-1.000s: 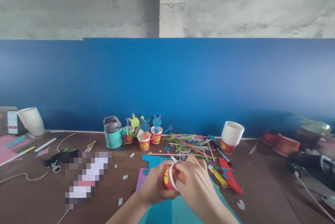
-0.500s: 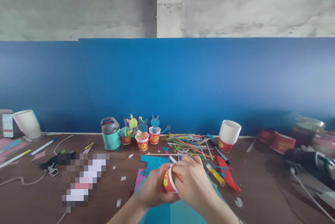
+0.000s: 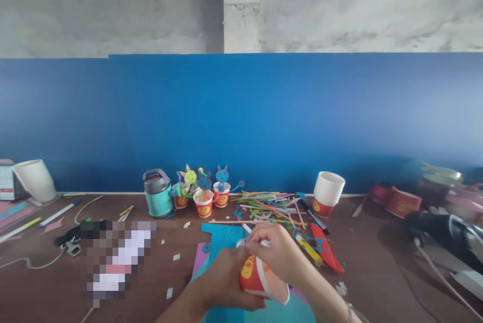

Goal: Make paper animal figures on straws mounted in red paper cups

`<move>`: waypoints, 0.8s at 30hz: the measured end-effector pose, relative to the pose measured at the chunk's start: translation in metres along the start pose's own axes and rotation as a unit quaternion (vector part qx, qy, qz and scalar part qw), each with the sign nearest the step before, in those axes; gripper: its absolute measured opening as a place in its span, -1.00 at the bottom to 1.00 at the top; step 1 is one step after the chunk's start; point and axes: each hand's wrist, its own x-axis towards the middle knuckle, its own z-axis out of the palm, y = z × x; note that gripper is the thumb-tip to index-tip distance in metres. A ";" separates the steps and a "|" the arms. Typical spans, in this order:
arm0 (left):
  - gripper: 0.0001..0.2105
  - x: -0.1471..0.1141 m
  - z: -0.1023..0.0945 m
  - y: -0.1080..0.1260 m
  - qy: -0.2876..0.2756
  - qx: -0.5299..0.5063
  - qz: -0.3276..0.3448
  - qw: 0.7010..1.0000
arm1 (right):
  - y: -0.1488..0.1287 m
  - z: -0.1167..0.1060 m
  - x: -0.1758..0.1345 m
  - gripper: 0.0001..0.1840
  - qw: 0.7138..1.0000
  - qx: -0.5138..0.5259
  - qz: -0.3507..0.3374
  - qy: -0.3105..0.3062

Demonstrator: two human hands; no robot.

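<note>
My left hand (image 3: 224, 277) is closed around a red paper cup (image 3: 253, 275) with a yellow emblem and a white rim. The cup lies tilted, its mouth towards the lower right. Bent over its far end is my right hand (image 3: 271, 245), fingers pinched together. What these fingers hold, if anything, I cannot make out. Beneath both hands lie blue paper sheets (image 3: 222, 240) and a purple sheet (image 3: 199, 257). A small whitish round thing (image 3: 240, 244) shows beside the left fingertips, partly hidden.
Behind stand several decorated cups (image 3: 204, 205) with paper cat heads, and a teal flask (image 3: 158, 199). Many coloured sticks (image 3: 271, 205) lie beyond the hands. To the right are a stack of cups (image 3: 328, 192), a red pouch (image 3: 327, 252) and a yellow cutter (image 3: 309, 250).
The cup has been turned so that its mouth points to the lower right. My right hand has come from the cup's mouth to its far end. The view has shifted slightly.
</note>
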 end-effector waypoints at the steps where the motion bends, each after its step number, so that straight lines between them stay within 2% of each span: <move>1: -0.34 0.000 0.000 0.000 0.001 -0.013 -0.003 1.000 | -0.003 0.001 0.000 -0.75 1.000 0.005 0.002 0.025; 7: -0.39 0.000 0.000 0.001 0.031 -0.067 0.003 0.997 | -0.010 0.010 -0.006 -0.78 0.990 0.025 0.012 0.139; 11: -0.48 0.002 -0.004 0.006 0.016 -0.074 0.020 0.997 | -0.013 0.013 -0.009 -0.78 0.985 -0.002 -0.027 0.173; 15: -0.48 0.003 -0.008 0.009 0.004 -0.068 0.015 0.998 | -0.012 0.011 -0.007 -0.72 0.981 0.014 -0.025 0.191; 17: -0.44 0.003 -0.009 0.007 0.008 -0.099 0.010 0.995 | -0.009 0.006 -0.004 -0.70 0.984 0.040 -0.015 0.174; 20: -0.26 0.002 -0.010 0.006 0.018 -0.207 0.015 0.978 | -0.001 -0.005 0.000 -0.73 0.987 0.112 0.016 0.117; 22: -0.13 0.001 -0.012 0.007 0.016 -0.274 0.016 0.961 | 0.003 -0.012 0.002 -0.58 0.985 0.158 0.036 0.063; 24: -0.09 0.001 -0.013 0.009 -0.001 -0.305 0.008 0.952 | 0.005 -0.015 0.003 -0.58 0.984 0.171 0.051 -0.005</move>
